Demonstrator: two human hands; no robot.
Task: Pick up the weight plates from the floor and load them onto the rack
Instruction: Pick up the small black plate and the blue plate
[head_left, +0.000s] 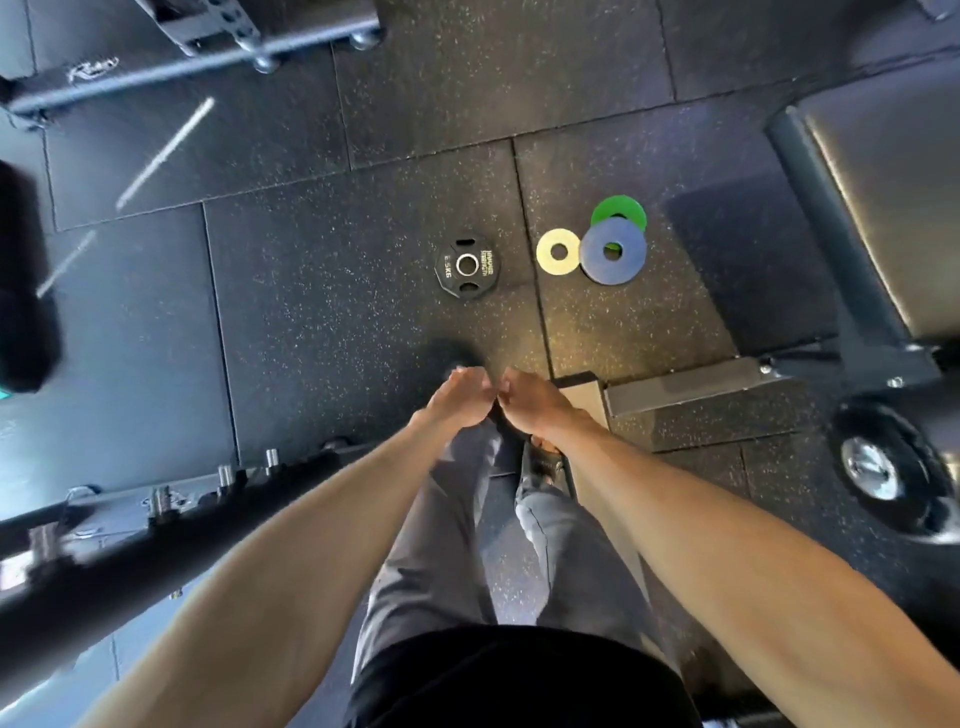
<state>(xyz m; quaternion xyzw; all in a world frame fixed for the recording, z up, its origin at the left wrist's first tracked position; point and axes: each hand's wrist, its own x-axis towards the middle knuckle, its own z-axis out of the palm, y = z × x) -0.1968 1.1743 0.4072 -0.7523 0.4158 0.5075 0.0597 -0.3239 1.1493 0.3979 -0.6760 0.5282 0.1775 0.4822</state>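
A small black weight plate (467, 266) lies flat on the rubber floor ahead of me. To its right lie a pale yellow plate (558, 251) and a blue plate (613, 250) that overlaps a green plate (619, 208). My left hand (460, 395) and my right hand (527, 400) hang side by side over my legs, fingers curled, almost touching each other, nothing visible in either. Both hands are well short of the plates. A dark rack with metal pegs (156, 514) runs across the lower left.
A padded bench with a steel frame (852, 228) and a wheel (883, 467) fills the right side. Another machine frame (197, 57) crosses the top left. A dark padded object (21, 280) sits at the left edge.
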